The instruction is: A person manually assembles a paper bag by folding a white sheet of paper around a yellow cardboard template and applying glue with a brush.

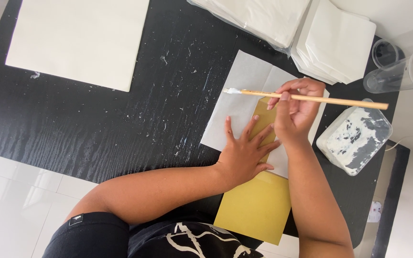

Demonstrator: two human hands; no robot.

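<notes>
I see the stick pinched in the right hand, its white-coated tip just beyond the fingers, over the white sheet. The left hand lies flat, fingers spread, pressing the mustard-yellow paper down. I'd keep that palm firm and the strokes thin. Right of the fingers sits a clear tub, probably of paste; beyond them are stacked white sheets on the black table.
</notes>
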